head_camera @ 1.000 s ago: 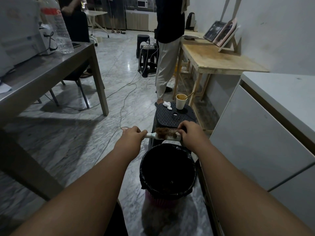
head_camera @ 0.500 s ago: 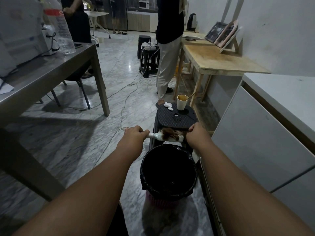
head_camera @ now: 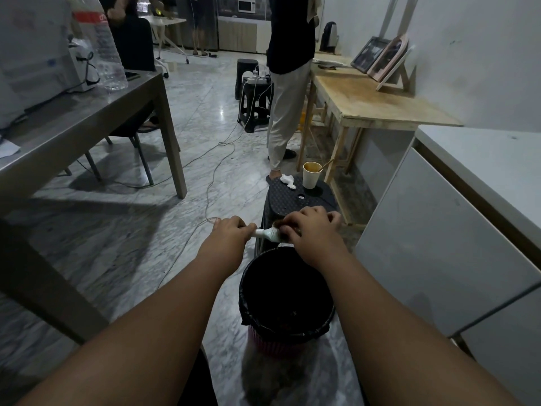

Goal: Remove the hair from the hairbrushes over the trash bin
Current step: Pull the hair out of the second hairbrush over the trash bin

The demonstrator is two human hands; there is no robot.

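A white round hairbrush [head_camera: 268, 233] with brown hair tangled in its bristles is held level just beyond the far rim of the trash bin [head_camera: 248, 288], a pink bin lined with a black bag. My left hand [head_camera: 229, 232] is closed around the brush handle. My right hand [head_camera: 311, 230] lies over the bristle head, fingers pinched into the hair [head_camera: 278, 225], and hides most of the head.
A black plastic stool [head_camera: 292, 200] behind the bin carries a paper cup [head_camera: 311, 174] and a crumpled tissue [head_camera: 287, 181]. A person [head_camera: 288, 83] stands beyond it. A grey table [head_camera: 87, 118] is at left, a wooden table [head_camera: 374, 104] and white cabinet [head_camera: 456, 230] at right. Cables cross the floor.
My right hand has moved left from the brush tip onto the bristle head and now covers it, gripping the hair. My left hand keeps its hold on the handle.
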